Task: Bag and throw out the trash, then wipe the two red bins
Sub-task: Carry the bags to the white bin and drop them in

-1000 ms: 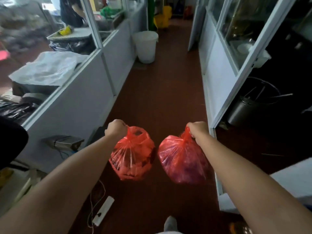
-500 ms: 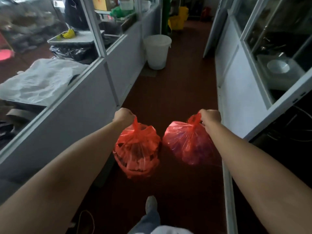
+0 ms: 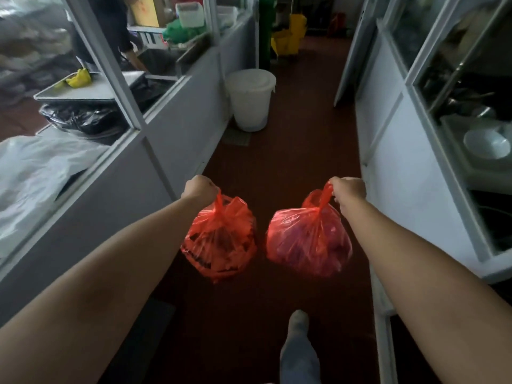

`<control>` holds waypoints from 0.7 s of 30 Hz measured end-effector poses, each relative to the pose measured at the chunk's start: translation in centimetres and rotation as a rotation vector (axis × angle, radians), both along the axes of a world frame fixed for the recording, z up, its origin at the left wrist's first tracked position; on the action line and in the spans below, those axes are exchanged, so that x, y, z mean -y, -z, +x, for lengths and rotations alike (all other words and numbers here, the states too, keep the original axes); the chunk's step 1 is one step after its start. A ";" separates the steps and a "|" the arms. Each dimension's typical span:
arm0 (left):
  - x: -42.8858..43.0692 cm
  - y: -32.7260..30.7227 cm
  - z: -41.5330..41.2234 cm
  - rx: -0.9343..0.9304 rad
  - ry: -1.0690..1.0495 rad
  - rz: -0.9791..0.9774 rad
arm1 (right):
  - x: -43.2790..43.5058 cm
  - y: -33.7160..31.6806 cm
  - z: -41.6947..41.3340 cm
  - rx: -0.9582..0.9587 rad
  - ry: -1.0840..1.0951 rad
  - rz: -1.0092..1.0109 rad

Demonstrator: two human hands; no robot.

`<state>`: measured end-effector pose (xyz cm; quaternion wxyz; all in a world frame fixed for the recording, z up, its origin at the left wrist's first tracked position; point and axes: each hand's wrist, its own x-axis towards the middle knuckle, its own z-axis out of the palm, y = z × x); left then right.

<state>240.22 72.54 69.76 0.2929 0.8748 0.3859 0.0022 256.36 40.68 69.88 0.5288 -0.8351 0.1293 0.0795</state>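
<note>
Two tied red trash bags hang above the corridor floor in the head view. The left hand is clenched round the knot of the left bag, and the right hand round the neck of the right bag. The bags are near each other but apart. Carrying them well likely means firm grips and steering past the white bucket ahead.

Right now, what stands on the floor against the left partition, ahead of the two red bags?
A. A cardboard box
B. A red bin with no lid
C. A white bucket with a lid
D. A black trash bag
C: a white lidded bucket stands on the dark red floor beside the left partition, further down the corridor than the bags held by the left hand and the right hand.
</note>
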 end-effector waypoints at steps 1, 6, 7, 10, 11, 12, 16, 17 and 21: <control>-0.5 0.1 2.4 -0.001 -0.010 0.011 | -0.7 0.3 2.7 0.003 -0.024 -0.017; -2.2 -0.4 13.7 -0.035 -0.060 0.008 | -3.0 1.1 14.2 -0.065 -0.121 -0.079; -2.9 -0.6 16.4 -0.034 -0.079 0.006 | -3.6 1.0 17.1 -0.056 -0.144 -0.096; -4.5 -1.1 23.0 -0.008 -0.132 -0.014 | -5.6 0.5 24.7 -0.050 -0.174 -0.091; -5.0 -1.2 25.1 -0.007 -0.139 -0.016 | -6.3 0.4 27.0 -0.046 -0.177 -0.093; -5.4 -1.3 27.1 -0.014 -0.133 -0.010 | -7.1 0.3 29.2 -0.039 -0.182 -0.094; -8.4 -0.8 35.9 -0.019 -0.123 -0.020 | -10.8 0.6 38.7 -0.020 -0.187 -0.082; -9.5 -0.4 38.2 -0.006 -0.116 -0.023 | -11.8 0.8 41.1 -0.019 -0.178 -0.079; -13.6 1.5 48.1 0.016 -0.077 -0.053 | -16.4 2.1 51.2 -0.030 -0.153 -0.069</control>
